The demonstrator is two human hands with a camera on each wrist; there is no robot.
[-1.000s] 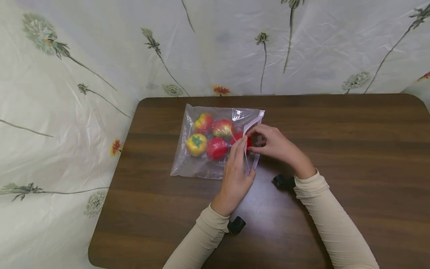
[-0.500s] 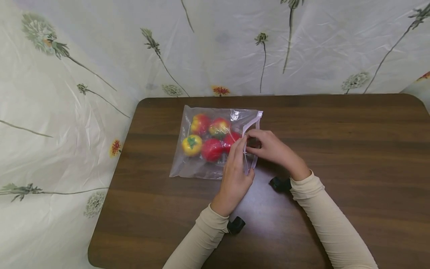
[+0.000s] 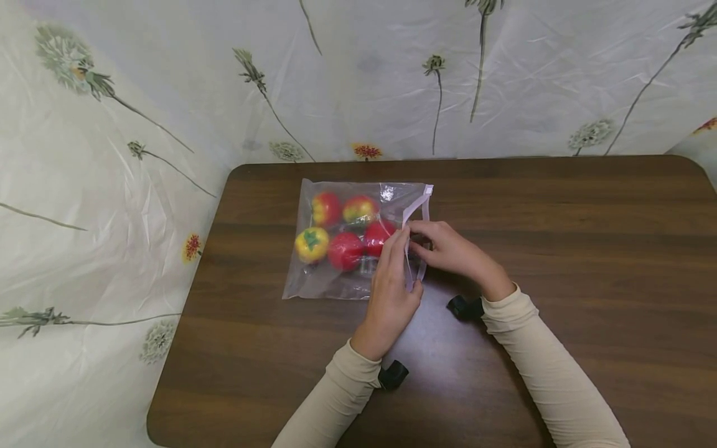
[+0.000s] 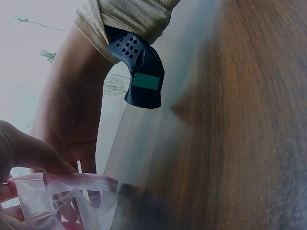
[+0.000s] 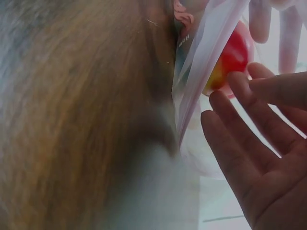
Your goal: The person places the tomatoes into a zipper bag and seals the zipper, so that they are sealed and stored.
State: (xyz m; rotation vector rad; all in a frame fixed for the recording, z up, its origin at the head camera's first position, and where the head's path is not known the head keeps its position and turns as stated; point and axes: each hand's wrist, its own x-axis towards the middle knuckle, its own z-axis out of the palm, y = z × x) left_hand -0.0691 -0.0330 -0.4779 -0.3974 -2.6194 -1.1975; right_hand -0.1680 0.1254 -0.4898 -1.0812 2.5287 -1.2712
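Observation:
In the head view, a clear zip bag (image 3: 336, 283) lies on the table with its lilac-edged mouth toward the right. Inside sit several round fruits: two red-and-yellow ones at the back, a yellow one (image 3: 312, 244) with green leaves, and two red ones (image 3: 345, 251). My left hand (image 3: 391, 292) holds the bag at its mouth, its long fingers along the upper lip. My right hand (image 3: 450, 249) reaches into the opening, fingertips hidden behind the lip. In the right wrist view its fingers are spread and loosely bent, near a red fruit (image 5: 237, 52), gripping nothing.
The brown wooden table (image 3: 588, 249) has rounded corners and meets a flower-printed sheet (image 3: 358, 74) at the back and left. A black camera mount (image 3: 394, 375) sits on the left wrist; another mount (image 3: 465, 308) is on the right, close above the tabletop.
The fruits have slid leftward inside the bag, and the front red one has left my right hand's fingers. The right hand has shifted slightly left; my left hand stays in place.

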